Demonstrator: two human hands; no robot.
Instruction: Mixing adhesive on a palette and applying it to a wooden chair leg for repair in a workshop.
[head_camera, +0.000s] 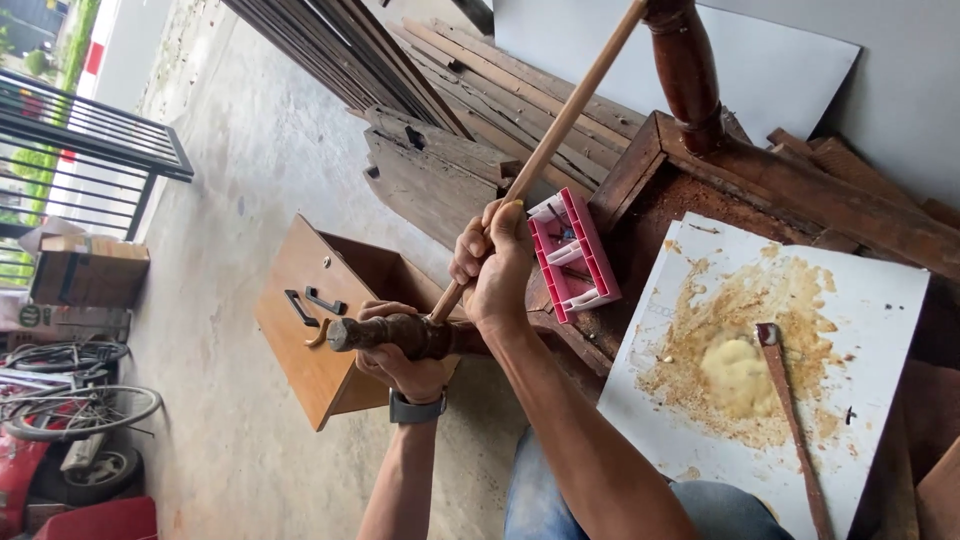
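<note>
Right hand (497, 262) clenched around a smooth, round wooden handle (560, 125); left hand (400, 362) grasping the rough, dark hammer head (385, 332) beside a ribbed pink plastic tray (575, 250).

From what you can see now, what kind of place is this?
Probably an informal woodworking or furniture-repair spot: stacked old planks, a loose wooden drawer on the concrete floor, and a white board smeared with tan filler.

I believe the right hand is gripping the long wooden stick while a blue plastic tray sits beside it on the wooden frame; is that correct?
Not quite: the plastic tray is pink, not blue, as the head view shows. The rest holds: the right hand grips the long wooden stick, and the tray sits beside it on the wooden frame.
</note>
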